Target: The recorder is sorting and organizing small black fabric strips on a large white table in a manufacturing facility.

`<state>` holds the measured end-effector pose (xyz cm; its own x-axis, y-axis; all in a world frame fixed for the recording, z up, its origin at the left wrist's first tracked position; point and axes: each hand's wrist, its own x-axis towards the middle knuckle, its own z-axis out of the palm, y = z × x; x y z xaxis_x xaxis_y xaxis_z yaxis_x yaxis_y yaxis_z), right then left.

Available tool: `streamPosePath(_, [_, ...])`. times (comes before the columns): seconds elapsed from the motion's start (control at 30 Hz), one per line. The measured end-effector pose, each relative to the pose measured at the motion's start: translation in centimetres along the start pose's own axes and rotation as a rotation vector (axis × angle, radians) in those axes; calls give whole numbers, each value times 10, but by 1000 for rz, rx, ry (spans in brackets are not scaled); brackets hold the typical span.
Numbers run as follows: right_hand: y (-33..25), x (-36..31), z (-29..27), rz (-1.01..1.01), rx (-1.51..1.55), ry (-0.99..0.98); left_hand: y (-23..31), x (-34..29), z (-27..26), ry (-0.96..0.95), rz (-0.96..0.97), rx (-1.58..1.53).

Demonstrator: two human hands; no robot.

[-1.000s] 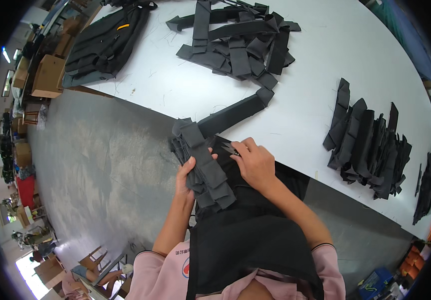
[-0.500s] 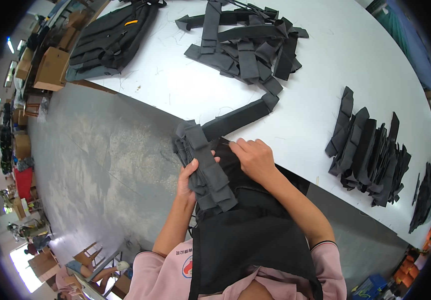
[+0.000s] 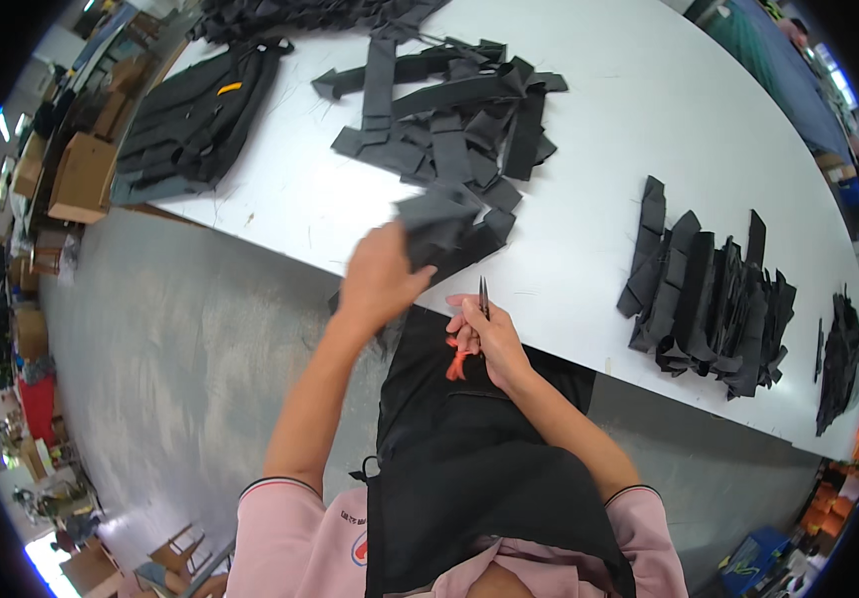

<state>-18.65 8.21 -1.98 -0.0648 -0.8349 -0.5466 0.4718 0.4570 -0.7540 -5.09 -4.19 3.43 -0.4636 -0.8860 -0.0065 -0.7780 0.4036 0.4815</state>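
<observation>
My left hand (image 3: 378,277) reaches over the table's near edge, its fingers closed on dark grey fabric strips (image 3: 437,217). The strips are smeared by motion and lie against the near end of a loose pile of similar strips (image 3: 454,135). Part of what the hand grips is hidden behind it. To its right, my right hand (image 3: 494,344) is closed around small scissors (image 3: 456,363) with orange handles. Their dark pointed blades stick up past the fingers, apart from the fabric.
A black backpack (image 3: 200,125) lies at the table's left. More dark strips (image 3: 320,14) are heaped at the far edge. A row of stacked strips (image 3: 714,304) and another dark bundle (image 3: 841,364) lie to the right. The white table (image 3: 589,229) ends just beyond my apron.
My left hand has carried the strip bundle up from my lap to over the table. My right hand has turned, bringing the scissors into sight. The view has shifted somewhat.
</observation>
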Motion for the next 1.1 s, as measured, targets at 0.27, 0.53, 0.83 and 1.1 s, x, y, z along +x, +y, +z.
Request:
streamPosePath(0.27, [21, -38, -46, 21, 46, 147, 22, 7, 59, -108, 276, 104])
streamPosePath(0.53, [1, -63, -44, -127, 75, 202, 14, -40, 22, -378, -41, -859])
streamPosePath(0.83, [-12, -53, -31, -613, -804, 249, -8, -120, 35, -158, -544, -1991])
streamPosePath(1.1, [-37, -20, 6, -952, -1370, 99, -20, -130, 32, -79, -536, -2144])
